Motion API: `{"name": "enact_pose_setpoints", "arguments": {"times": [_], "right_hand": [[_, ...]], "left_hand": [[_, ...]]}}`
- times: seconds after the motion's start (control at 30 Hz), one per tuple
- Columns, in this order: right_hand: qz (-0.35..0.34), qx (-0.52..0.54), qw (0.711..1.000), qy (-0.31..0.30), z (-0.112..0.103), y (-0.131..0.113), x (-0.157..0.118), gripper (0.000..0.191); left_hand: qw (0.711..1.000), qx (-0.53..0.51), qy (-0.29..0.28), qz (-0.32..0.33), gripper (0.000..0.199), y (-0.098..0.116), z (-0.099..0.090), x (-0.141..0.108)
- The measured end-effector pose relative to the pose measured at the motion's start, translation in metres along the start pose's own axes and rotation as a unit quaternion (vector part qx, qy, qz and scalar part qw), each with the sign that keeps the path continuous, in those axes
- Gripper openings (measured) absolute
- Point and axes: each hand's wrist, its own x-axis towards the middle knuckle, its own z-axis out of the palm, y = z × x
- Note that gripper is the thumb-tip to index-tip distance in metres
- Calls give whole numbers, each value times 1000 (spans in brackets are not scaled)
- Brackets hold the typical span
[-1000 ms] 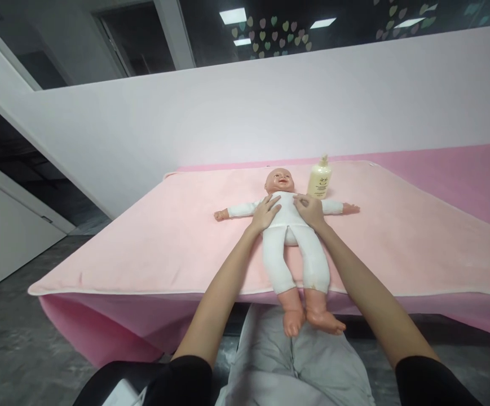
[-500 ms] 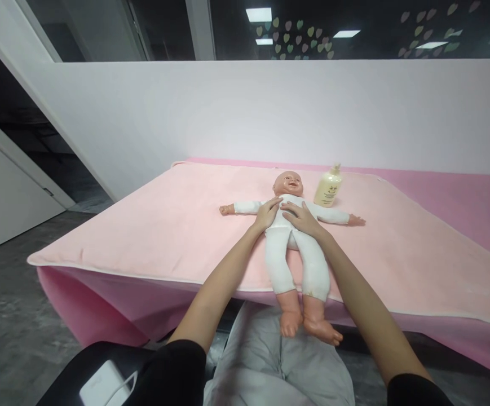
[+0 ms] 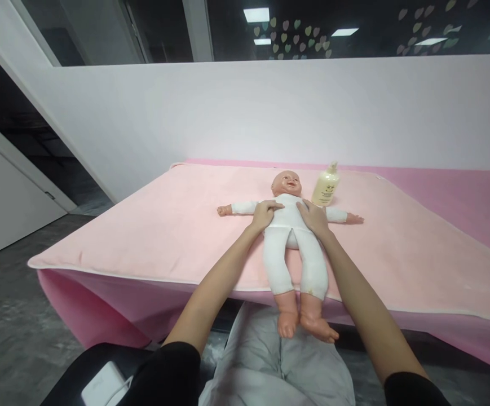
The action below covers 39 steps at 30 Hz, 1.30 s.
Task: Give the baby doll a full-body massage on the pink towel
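A baby doll (image 3: 287,219) in a white suit lies on its back on a pink blanket, its arms spread and its feet past the front edge. My left hand (image 3: 265,212) rests on the left side of the doll's chest, its fingers pointing inward. On the right side of the chest lies my right hand (image 3: 313,217), its fingers reaching up toward the doll's shoulder. Both hands are open and hold nothing. A pale yellow pump bottle (image 3: 325,186) stands just above the doll's right-hand arm in the view.
The pink blanket (image 3: 177,225) covers the table, with a darker pink cloth (image 3: 451,203) under it. Behind rises a white wall (image 3: 245,113) below dark windows. A white device (image 3: 106,385) with a cable lies at the lower left, near my sleeve.
My hands have moved apart from the middle of the doll's chest toward its sides, the right hand shifting right. More of the white chest shows between them.
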Motion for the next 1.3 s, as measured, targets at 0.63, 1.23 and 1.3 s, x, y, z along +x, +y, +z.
{"name": "enact_pose_setpoints", "arguments": {"times": [0.63, 1.23, 1.3], "right_hand": [[-22, 11, 999, 31, 6, 8, 0, 43], [-201, 220, 947, -121, -3, -33, -22, 27], [-211, 164, 957, -110, 0, -30, -18, 28]], "left_hand": [[974, 120, -192, 11, 38, 30, 6, -9], [994, 88, 24, -58, 45, 0, 8, -6], [994, 91, 33, -60, 44, 3, 8, -7]]}}
